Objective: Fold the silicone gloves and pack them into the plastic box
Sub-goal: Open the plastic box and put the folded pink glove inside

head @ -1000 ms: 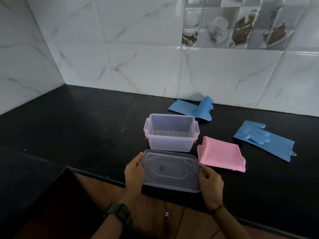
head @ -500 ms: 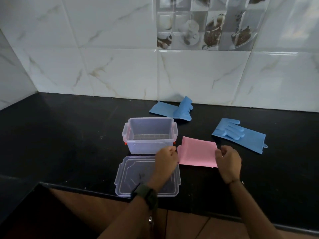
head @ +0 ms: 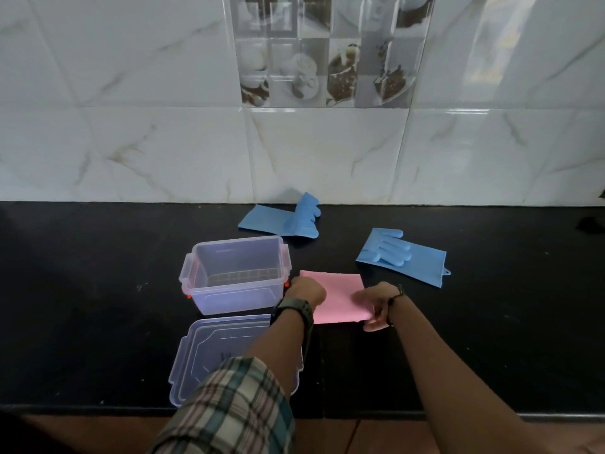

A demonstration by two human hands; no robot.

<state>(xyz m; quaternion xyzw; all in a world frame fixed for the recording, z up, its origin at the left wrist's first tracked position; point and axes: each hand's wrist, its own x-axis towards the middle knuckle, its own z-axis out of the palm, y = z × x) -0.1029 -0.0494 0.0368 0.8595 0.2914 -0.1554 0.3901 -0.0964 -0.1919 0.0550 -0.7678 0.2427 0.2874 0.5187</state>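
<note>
left hand [head: 306,292]: gripping the left edge of the pink glove [head: 337,294], fingers curled on it
right hand [head: 375,304]: pinching the pink glove's near right corner
pink glove: folded flat on the black counter [head: 98,290], just right of the plastic box [head: 234,273]
plastic box: open, nothing inside
lid [head: 212,352]: flat on the counter in front of the box, partly under the left forearm
blue gloves: one [head: 284,217] by the wall, one [head: 402,253] to the right, both untouched

head view | from above the counter [head: 98,290] edge | facing forward-down at wall | close
</note>
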